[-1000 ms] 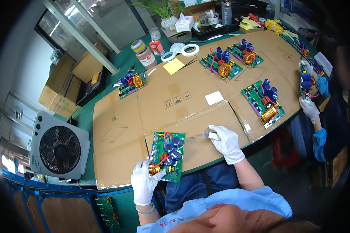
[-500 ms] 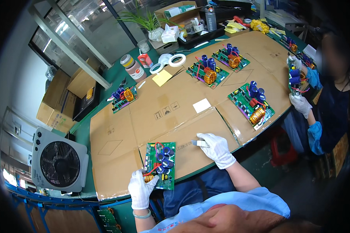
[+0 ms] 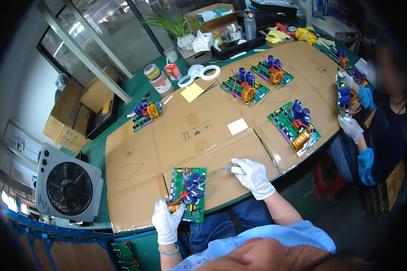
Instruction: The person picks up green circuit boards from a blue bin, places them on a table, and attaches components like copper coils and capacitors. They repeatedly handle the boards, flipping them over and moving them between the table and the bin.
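Observation:
My left hand (image 3: pixel 167 222), in a white glove, grips a green circuit board (image 3: pixel 198 212) by its lower left corner, beside a copper coil. Blue capacitors and a red wire stand on this board, which lies over the near edge of the cardboard. To the right, my white-gloved right hand (image 3: pixel 254 178) pinches a small flat greyish piece (image 3: pixel 234 170) just above the cardboard; its exact kind cannot be made out. The right hand is apart from the board.
Cardboard (image 3: pixel 181 153) covers the green table. More circuit boards (image 3: pixel 295 128) lie right, far and left, with a white card (image 3: pixel 237 126) among them. Tape rolls (image 3: pixel 210 72) and a bottle (image 3: pixel 158 81) stand behind. A fan (image 3: pixel 70 185) is at left. A co-worker's gloved hands (image 3: pixel 351 128) hold another board.
The view has shifted slightly, so the table sits a little lower and further right. Both my hands keep their holds, with hardly any movement.

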{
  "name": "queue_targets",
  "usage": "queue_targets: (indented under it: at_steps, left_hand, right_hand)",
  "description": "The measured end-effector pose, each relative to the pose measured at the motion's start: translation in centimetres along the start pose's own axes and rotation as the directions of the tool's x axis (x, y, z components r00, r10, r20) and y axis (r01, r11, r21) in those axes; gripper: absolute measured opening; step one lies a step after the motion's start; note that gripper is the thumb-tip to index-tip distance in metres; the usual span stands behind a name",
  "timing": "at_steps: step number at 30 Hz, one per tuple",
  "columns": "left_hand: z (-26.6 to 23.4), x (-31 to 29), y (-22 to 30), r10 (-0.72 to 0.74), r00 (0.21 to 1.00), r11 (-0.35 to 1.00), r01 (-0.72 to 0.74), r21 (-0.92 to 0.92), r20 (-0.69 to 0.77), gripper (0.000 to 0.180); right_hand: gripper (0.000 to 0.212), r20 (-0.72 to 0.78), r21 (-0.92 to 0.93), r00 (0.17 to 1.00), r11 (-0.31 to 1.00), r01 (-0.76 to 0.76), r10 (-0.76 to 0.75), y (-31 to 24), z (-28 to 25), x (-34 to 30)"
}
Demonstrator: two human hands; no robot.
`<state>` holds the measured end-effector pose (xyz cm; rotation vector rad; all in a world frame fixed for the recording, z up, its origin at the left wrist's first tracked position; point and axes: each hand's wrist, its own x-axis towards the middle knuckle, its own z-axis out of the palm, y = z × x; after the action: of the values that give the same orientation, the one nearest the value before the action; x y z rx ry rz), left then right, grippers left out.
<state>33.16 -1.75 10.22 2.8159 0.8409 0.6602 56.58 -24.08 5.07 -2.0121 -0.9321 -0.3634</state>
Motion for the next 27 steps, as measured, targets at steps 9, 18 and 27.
queue_targets:
  at_steps: [9,18,27]
  left_hand:
    - [0.4,0.0,-0.7,0.013,0.998,1.0,-0.014,-0.005,-0.054,0.046]
    - [1.1,0.2,-1.4,-0.168,0.98,0.955,0.136,-0.264,-0.102,0.037]
    - [2.6,0.4,-6.8,-0.234,0.887,-0.417,0.279,-0.865,0.399,0.042]
  right_hand:
    - [0.03,-0.011,-0.028,1.0,0.999,0.018,-0.018,0.0,0.5,-0.1]
    - [0.03,-0.011,-0.055,1.0,0.998,0.015,-0.016,0.6,0.3,0.0]
    - [0.026,0.09,-0.025,0.994,0.998,-0.057,0.059,-0.1,0.9,0.1]
